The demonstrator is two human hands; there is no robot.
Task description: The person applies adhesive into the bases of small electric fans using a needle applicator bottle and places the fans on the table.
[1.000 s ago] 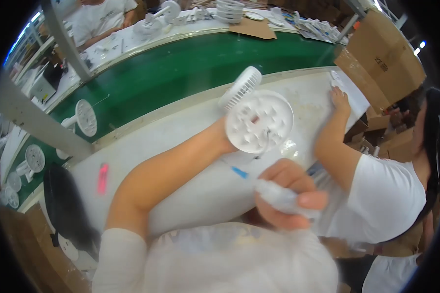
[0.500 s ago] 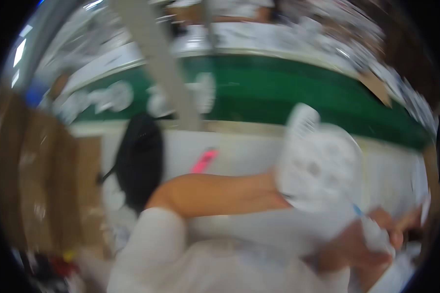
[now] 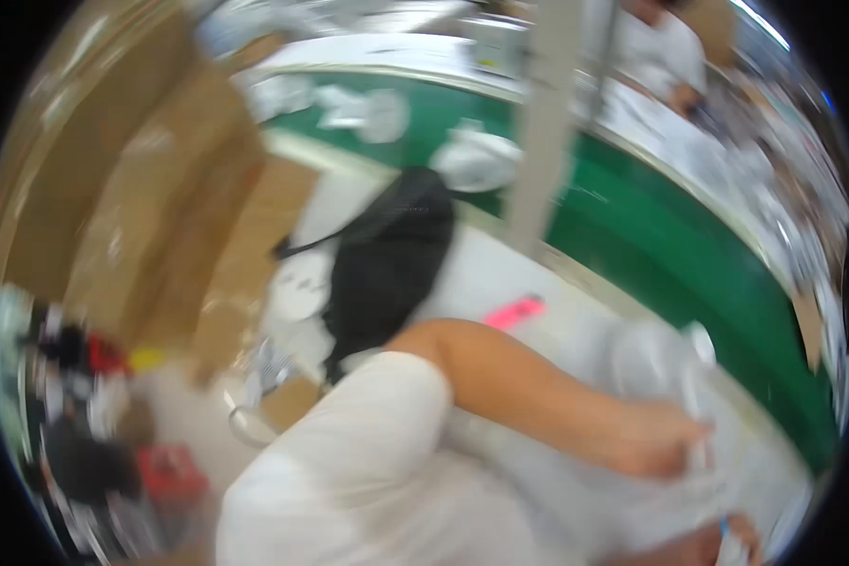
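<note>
My left hand reaches across the white table, its fingers smeared by motion; a thin pale strip shows at its fingertips. Just beyond it on the table is a blurred white rounded part, with a smaller white piece at its far side. At the lower right edge, my right hand is closed around a white object with a blue tip, partly cut off by the frame. A black bag-like item and a bright pink strip lie on the table beyond my left forearm.
Behind the table runs a green belt with several white parts on it. A grey post rises at the table's far edge. Cardboard boxes stand at left. Across the belt sits another person.
The view has swung left, so the scene sits further right. The white part that was at my left hand is now beyond it on the table. My right hand appears lower.
</note>
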